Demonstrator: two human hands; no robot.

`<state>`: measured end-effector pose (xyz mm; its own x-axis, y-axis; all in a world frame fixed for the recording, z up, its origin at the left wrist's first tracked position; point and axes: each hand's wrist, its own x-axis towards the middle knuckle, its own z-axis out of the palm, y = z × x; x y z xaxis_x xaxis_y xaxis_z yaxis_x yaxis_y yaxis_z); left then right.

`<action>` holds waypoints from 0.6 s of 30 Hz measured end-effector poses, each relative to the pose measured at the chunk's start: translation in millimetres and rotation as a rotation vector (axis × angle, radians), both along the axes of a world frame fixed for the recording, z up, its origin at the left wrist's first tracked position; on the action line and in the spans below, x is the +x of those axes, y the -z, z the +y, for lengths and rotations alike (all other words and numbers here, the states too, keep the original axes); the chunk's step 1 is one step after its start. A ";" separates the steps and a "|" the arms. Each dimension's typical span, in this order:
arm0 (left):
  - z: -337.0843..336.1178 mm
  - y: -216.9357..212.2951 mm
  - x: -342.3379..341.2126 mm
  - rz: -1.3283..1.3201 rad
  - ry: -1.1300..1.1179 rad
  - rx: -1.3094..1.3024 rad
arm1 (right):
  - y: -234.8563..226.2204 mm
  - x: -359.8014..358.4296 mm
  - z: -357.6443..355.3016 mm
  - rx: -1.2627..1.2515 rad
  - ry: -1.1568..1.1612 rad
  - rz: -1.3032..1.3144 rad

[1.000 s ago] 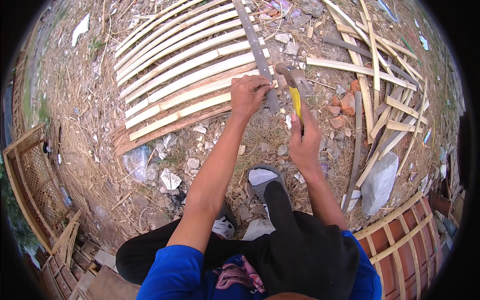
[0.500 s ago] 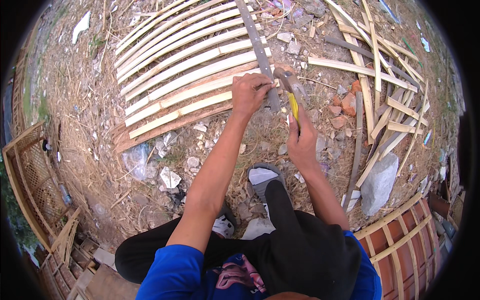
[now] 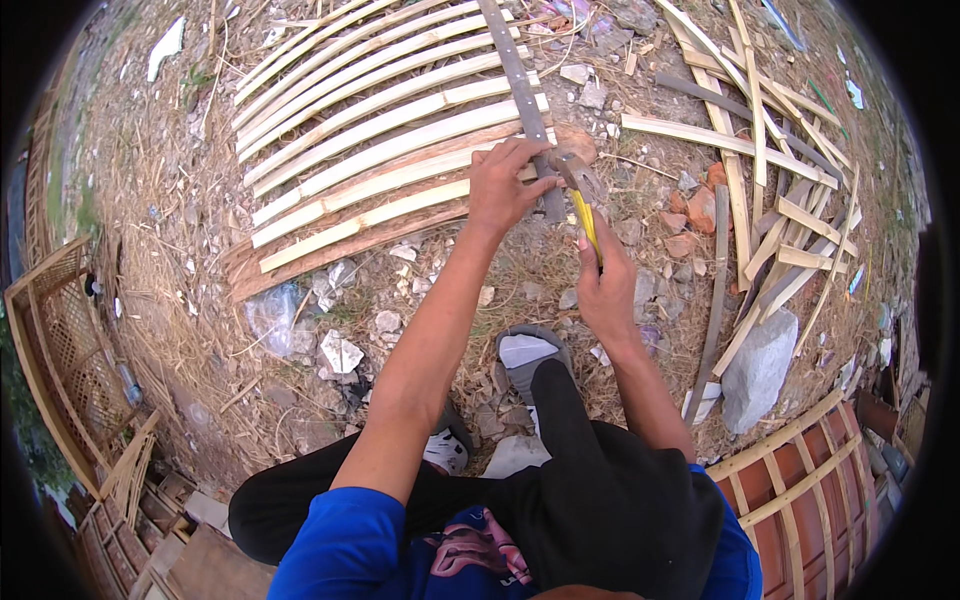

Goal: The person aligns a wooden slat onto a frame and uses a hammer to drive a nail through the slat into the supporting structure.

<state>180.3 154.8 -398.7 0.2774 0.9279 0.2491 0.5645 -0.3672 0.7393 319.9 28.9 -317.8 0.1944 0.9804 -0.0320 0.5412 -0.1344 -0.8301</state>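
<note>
My right hand (image 3: 607, 280) is wrapped round the yellow handle of a hammer (image 3: 584, 217). The hammer's metal head is low at the lower end of a dark, flat strip (image 3: 519, 80). My left hand (image 3: 500, 188) rests beside that end, its thumb and forefinger spread apart at the strip. Whether a nail stands between them is too small to tell. Several pale wooden slats (image 3: 385, 128) lie in a row on the ground, their right ends under the dark strip. A reddish-brown board (image 3: 350, 255) lies under the nearest slats.
Loose slats (image 3: 740, 150) are heaped at the right, near broken bricks (image 3: 700, 208) and a large grey stone (image 3: 760, 370). A lattice panel (image 3: 75, 350) stands at the far left. A red-brown panel with pale battens (image 3: 800, 490) lies lower right. Rubble and dry grass cover the ground.
The hammer head has come down and left toward the strip's end. My left thumb and forefinger, pinched together before, are now spread apart. The slats look unmoved.
</note>
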 end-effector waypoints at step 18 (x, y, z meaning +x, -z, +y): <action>20.7 -6.0 -67.0 0.507 -0.220 0.165 | -11.7 1.7 4.3 0.014 0.050 0.024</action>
